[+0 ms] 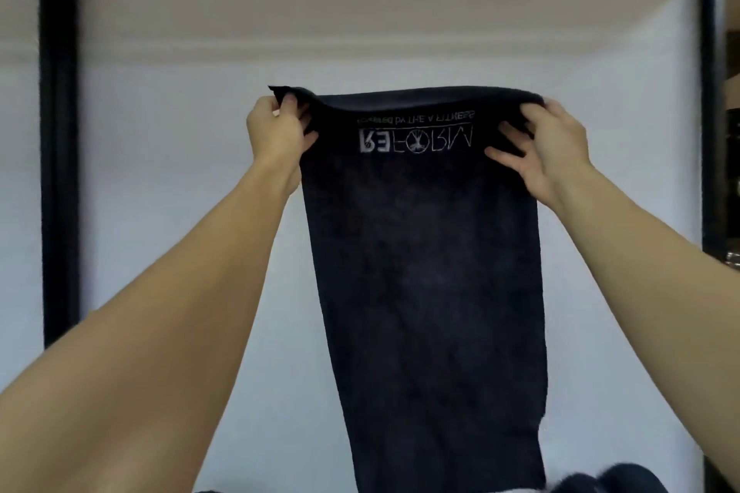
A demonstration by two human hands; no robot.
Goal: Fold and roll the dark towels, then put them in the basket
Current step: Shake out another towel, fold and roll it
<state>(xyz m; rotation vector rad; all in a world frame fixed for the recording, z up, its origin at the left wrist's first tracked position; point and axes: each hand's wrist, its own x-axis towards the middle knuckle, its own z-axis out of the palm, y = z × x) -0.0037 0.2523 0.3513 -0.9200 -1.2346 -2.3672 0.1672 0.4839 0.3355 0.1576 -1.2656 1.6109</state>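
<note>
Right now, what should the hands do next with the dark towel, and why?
Probably draw the held edge toward the near end, folding the dark towel in half. The left hand and right hand each grip a corner of its far edge, and the rest stretches out long and unfolded, too long to roll yet.

Dark towel: matt, napped cloth, pale lettering stitched or printed near 12 o'clock edge. Black frame post at 9 o'clock: matt finish.
</note>
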